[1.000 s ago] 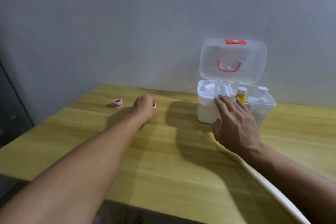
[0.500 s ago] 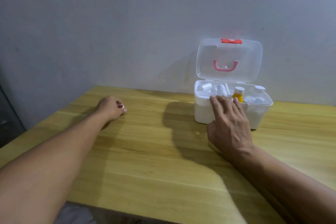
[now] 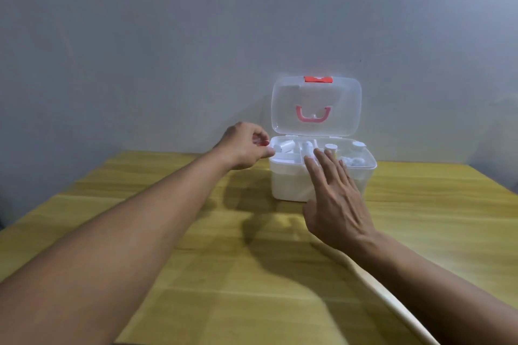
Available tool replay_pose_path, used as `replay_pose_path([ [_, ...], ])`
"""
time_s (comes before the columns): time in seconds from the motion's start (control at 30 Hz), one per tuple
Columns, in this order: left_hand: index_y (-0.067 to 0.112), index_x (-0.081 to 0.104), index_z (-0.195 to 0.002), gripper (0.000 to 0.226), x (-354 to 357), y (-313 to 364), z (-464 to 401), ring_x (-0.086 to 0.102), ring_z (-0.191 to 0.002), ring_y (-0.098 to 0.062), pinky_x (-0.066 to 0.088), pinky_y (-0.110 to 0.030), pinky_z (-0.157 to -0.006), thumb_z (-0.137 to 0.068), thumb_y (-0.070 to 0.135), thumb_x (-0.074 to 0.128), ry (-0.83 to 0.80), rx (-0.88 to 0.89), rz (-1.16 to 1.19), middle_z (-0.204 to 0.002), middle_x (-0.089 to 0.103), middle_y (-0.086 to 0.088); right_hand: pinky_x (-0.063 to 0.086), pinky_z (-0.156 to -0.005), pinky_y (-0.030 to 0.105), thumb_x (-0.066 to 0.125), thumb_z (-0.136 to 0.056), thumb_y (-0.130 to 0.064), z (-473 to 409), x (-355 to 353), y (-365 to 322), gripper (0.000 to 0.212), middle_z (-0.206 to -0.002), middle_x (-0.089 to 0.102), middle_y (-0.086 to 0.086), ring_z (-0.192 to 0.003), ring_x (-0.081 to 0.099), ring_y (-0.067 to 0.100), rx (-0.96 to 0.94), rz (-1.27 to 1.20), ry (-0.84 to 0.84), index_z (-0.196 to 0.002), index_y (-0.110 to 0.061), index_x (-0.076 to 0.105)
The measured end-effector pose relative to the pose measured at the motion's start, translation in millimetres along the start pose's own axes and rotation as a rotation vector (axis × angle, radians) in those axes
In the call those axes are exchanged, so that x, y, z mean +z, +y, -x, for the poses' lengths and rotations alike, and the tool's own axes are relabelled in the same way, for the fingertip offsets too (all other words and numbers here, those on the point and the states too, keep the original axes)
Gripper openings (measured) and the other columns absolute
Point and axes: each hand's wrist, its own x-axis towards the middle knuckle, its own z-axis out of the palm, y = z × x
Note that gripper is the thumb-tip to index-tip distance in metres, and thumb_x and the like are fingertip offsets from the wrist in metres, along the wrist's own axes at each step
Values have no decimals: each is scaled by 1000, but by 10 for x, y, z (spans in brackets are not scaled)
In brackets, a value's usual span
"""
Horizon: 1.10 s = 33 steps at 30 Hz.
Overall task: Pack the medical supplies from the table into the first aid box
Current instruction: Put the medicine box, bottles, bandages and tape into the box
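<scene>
The white first aid box (image 3: 288, 185) stands open on the wooden table (image 3: 196, 260), its clear lid (image 3: 316, 106) with a pink handle upright against the wall. Inside its top tray lie white bottles (image 3: 283, 146) and an orange bottle with a white cap (image 3: 331, 147). My left hand (image 3: 245, 145) hovers at the box's left rim, fingers closed around small red-and-white tape rolls (image 3: 262, 142), mostly hidden in the fist. My right hand (image 3: 335, 199) rests flat against the box's front, fingers spread and reaching the rim.
A plain grey wall rises right behind the box. The table's left edge drops off to a dark floor (image 3: 11, 204). A pale curved strip (image 3: 392, 297) shows under my right forearm.
My left hand picked the tape rolls up from the table's far left and carried them right to the box's left rim. My right hand stayed on the box front.
</scene>
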Motion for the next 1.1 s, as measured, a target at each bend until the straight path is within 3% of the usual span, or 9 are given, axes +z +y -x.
replay_pose_path([
  [0.4, 15, 70, -101, 29, 528, 364, -224, 62, -109, -23, 49, -36, -95, -78, 32, 75, -90, -34, -186, -111, 69, -5, 24, -116, 51, 59, -69, -13, 273, -243, 454, 71, -150, 33, 19, -141, 29, 36, 45, -20, 1, -137, -7, 40],
  [0.63, 18, 62, -121, 39, 454, 342, -236, 55, -118, -21, 43, -38, -103, -88, 37, 61, -177, -83, -189, -124, 63, -2, 29, -113, 54, 60, -69, -15, 306, -255, 463, 65, -148, 36, 21, -135, 37, 39, 53, -62, 21, -132, -7, 46],
  [0.73, 24, 63, -102, 17, 432, 301, -219, 52, -95, -16, 40, -30, -86, -94, 25, 47, -205, -67, -151, -99, 58, 2, 32, -111, 53, 61, -69, -16, 289, -256, 452, 63, -147, 37, 21, -133, 39, 38, 58, -75, 23, -130, -7, 48],
  [0.8, 26, 46, -84, 11, 414, 254, -219, 38, -83, -17, 31, -29, -70, -91, 17, 44, -219, -62, -184, -90, 40, 3, 34, -111, 52, 61, -69, -15, 279, -252, 435, 62, -148, 37, 21, -133, 39, 38, 55, -80, 15, -129, -8, 48],
  [0.87, 24, 38, -72, 14, 394, 231, -205, 38, -84, -21, 30, -27, -71, -82, 17, 42, -247, -82, -213, -91, 29, 8, 35, -110, 51, 62, -68, -15, 270, -247, 416, 60, -148, 36, 21, -132, 39, 38, 47, -88, 11, -126, -8, 49],
  [0.9, 22, 33, -64, 15, 393, 227, -201, 45, -90, -27, 36, -30, -81, -77, 20, 39, -264, -96, -218, -126, 36, -6, 36, -109, 50, 62, -68, -15, 263, -246, 411, 59, -148, 37, 20, -132, 39, 38, 40, -90, 13, -125, -8, 50],
  [0.93, 18, 30, -60, 14, 396, 222, -195, 50, -106, -31, 38, -37, -94, -73, 21, 35, -269, -106, -227, -95, 55, -23, 37, -109, 49, 62, -68, -15, 255, -243, 405, 58, -148, 37, 20, -131, 40, 37, 33, -92, 15, -124, -9, 50],
  [1.03, 19, 41, -69, 16, 414, 192, -171, 34, -137, -32, 26, -52, -110, -82, 16, 32, -281, -99, -263, -121, 57, -18, 38, -108, 48, 62, -68, -15, 220, -239, 398, 56, -147, 38, 21, -130, 41, 37, 27, -103, 21, -122, -9, 51],
  [1.1, 17, 52, -94, 26, 426, 176, -165, 15, -147, -25, 13, -60, -112, -93, 12, 26, -352, -79, -312, -144, 44, -11, 39, -106, 48, 63, -68, -16, 196, -228, 397, 56, -146, 39, 21, -130, 42, 37, 27, -107, 19, -123, -9, 51],
])
